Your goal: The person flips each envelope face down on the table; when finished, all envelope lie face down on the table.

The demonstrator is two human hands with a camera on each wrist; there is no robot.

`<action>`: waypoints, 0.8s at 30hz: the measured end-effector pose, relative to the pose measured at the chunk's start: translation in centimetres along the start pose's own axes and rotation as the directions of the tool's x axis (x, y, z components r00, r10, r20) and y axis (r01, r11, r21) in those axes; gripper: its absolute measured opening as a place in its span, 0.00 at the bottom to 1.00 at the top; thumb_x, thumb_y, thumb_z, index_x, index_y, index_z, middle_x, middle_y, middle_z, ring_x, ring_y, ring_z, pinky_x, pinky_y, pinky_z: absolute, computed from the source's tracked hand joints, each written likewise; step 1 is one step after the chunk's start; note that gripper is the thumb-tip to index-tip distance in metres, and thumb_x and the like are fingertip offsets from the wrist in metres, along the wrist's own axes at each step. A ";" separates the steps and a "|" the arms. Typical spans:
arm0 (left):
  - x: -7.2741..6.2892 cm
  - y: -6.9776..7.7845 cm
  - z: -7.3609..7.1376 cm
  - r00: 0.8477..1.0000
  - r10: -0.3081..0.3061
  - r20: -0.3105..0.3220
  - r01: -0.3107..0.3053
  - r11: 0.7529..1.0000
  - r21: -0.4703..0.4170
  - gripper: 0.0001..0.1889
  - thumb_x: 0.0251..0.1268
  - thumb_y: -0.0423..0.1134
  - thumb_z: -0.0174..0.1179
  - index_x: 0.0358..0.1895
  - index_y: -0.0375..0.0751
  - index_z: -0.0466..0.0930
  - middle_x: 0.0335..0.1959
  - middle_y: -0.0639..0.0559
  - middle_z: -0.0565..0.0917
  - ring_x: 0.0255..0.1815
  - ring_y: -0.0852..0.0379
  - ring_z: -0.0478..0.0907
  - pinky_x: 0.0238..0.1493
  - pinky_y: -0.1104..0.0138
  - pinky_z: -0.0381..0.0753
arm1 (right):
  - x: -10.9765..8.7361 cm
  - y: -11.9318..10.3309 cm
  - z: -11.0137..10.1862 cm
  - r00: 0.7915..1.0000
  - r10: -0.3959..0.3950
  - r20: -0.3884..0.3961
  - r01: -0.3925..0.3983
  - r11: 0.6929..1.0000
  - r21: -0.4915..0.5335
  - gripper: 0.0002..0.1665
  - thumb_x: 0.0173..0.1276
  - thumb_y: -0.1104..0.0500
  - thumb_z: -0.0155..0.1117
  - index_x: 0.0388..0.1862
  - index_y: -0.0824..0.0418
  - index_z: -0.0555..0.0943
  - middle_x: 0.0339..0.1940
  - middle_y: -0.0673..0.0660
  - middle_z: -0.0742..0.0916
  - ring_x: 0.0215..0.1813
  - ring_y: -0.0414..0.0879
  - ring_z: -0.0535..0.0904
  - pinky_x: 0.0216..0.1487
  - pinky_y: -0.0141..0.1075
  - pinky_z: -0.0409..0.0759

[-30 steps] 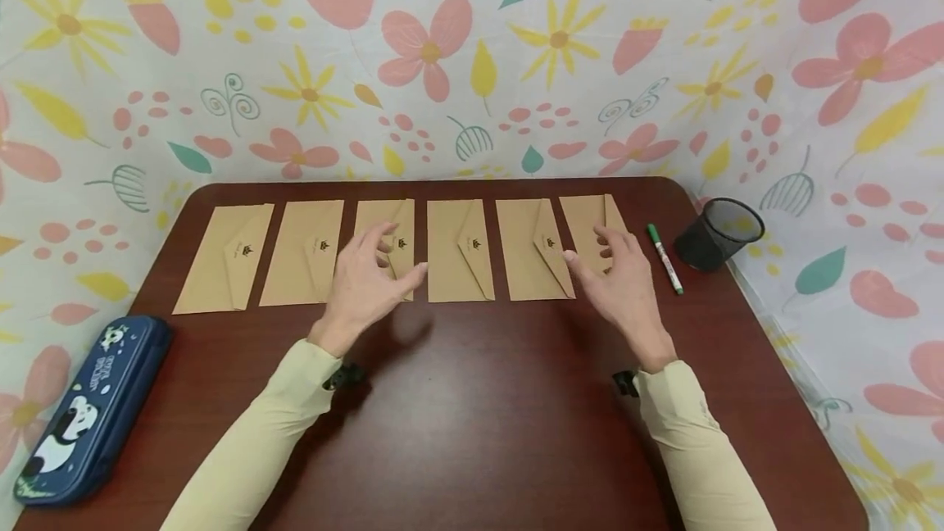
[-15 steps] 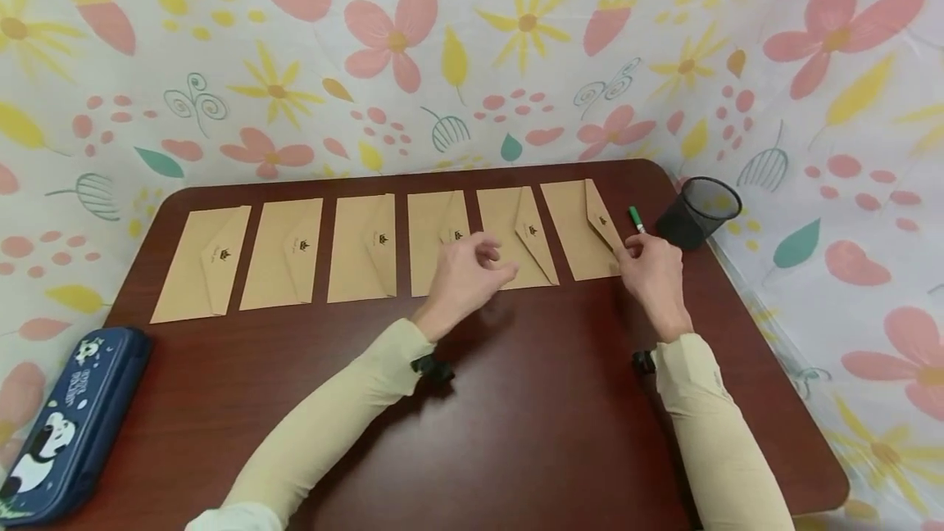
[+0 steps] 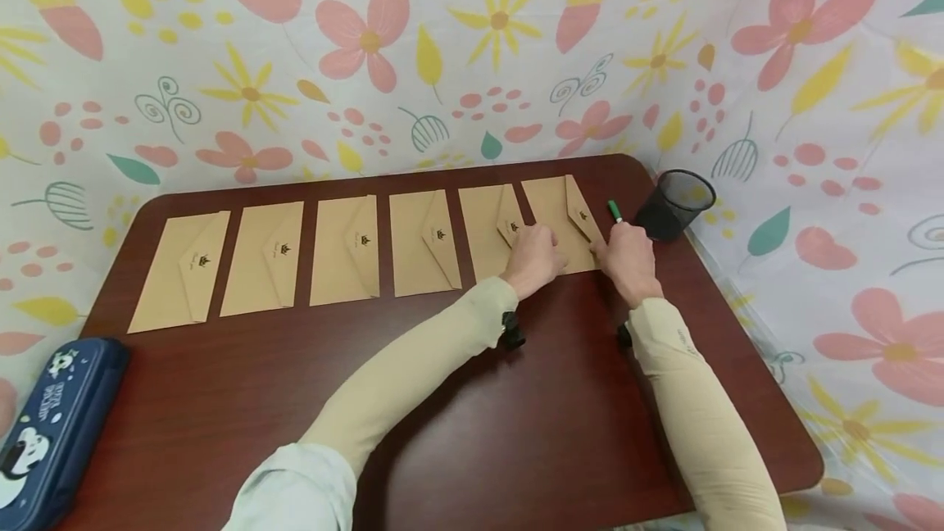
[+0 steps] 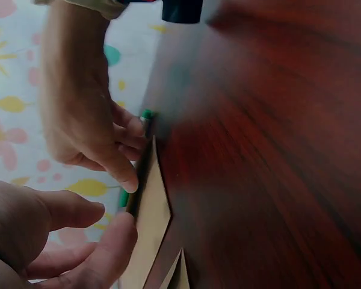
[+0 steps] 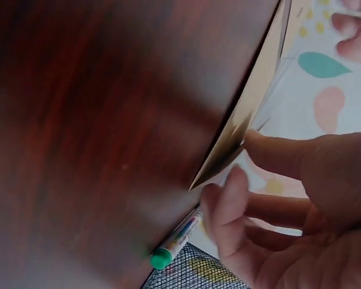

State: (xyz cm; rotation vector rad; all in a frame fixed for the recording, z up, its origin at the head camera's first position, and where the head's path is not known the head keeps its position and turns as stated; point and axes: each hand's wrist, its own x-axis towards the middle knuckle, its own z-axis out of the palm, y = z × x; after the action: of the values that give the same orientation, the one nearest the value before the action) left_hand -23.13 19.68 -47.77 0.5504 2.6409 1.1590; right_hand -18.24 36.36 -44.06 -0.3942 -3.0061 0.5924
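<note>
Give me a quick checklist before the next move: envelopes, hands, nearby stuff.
1. Six envelopes in one row: ok.
2. Left hand holding nothing: ok, no object seen in it.
3. Right hand pinching the rightmost envelope: cannot tell; it may only be touching.
4. Green marker clear of the right hand: not ok, partly hidden behind it in the head view.
5. Blue pencil case away from both hands: ok, far left.

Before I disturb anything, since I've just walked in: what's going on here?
A person is working at the rightmost envelope: right hand by its right edge, left hand by its left. Whether the right grips it is unclear. Five more envelopes lie in a row to its left, a green-capped marker and mesh cup to its right.
</note>
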 end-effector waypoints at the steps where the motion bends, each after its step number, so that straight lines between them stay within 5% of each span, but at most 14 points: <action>1: 1.0 -0.4 0.9 1.000 -0.002 0.010 0.002 1.000 0.031 0.29 0.63 0.32 0.62 0.14 0.53 0.50 0.11 0.62 0.53 0.13 0.65 0.49 0.20 0.70 0.51 | 0.0 -0.1 0.1 1.000 0.007 0.025 -0.007 1.000 -0.015 0.22 0.75 0.59 0.66 0.20 0.64 0.75 0.20 0.58 0.76 0.25 0.55 0.77 0.31 0.47 0.78; 7: 3.3 -0.7 3.3 0.995 -0.022 0.093 0.011 0.993 0.116 0.27 0.59 0.31 0.62 0.11 0.52 0.56 0.13 0.61 0.50 0.14 0.64 0.44 0.14 0.69 0.51 | 1.2 0.9 1.1 0.993 0.030 0.112 -0.023 0.998 -0.062 0.14 0.72 0.64 0.57 0.24 0.64 0.78 0.31 0.69 0.84 0.30 0.60 0.81 0.32 0.50 0.80; 13: 3.1 -0.5 3.3 0.994 -0.033 0.106 0.019 0.992 0.127 0.27 0.62 0.32 0.62 0.10 0.52 0.57 0.11 0.61 0.51 0.12 0.63 0.44 0.13 0.69 0.51 | 2.1 1.9 1.6 0.994 0.026 0.105 -0.017 0.996 -0.082 0.11 0.67 0.68 0.54 0.24 0.62 0.77 0.31 0.68 0.84 0.30 0.60 0.79 0.27 0.50 0.77; 19: 3.0 -0.5 3.3 0.990 -0.046 0.132 0.026 0.988 0.154 0.29 0.66 0.35 0.65 0.11 0.52 0.56 0.12 0.61 0.50 0.13 0.64 0.45 0.14 0.70 0.51 | 0.7 0.8 0.4 0.995 0.037 0.087 -0.031 0.997 -0.064 0.17 0.74 0.63 0.52 0.23 0.65 0.76 0.26 0.67 0.82 0.26 0.58 0.79 0.28 0.50 0.79; 24: 3.2 -0.3 3.4 0.985 -0.033 0.169 0.005 0.987 0.163 0.28 0.67 0.37 0.67 0.12 0.50 0.61 0.10 0.61 0.54 0.11 0.64 0.50 0.13 0.70 0.57 | 0.2 0.3 -0.2 0.994 0.028 0.104 -0.022 0.998 -0.056 0.21 0.78 0.56 0.63 0.25 0.66 0.78 0.23 0.64 0.82 0.26 0.57 0.82 0.29 0.46 0.80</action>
State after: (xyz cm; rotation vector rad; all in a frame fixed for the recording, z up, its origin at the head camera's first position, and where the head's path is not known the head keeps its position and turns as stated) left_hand -25.02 23.07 -50.43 0.6220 2.5984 0.8546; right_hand -18.33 36.70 -44.00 -0.4167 -3.1279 0.5502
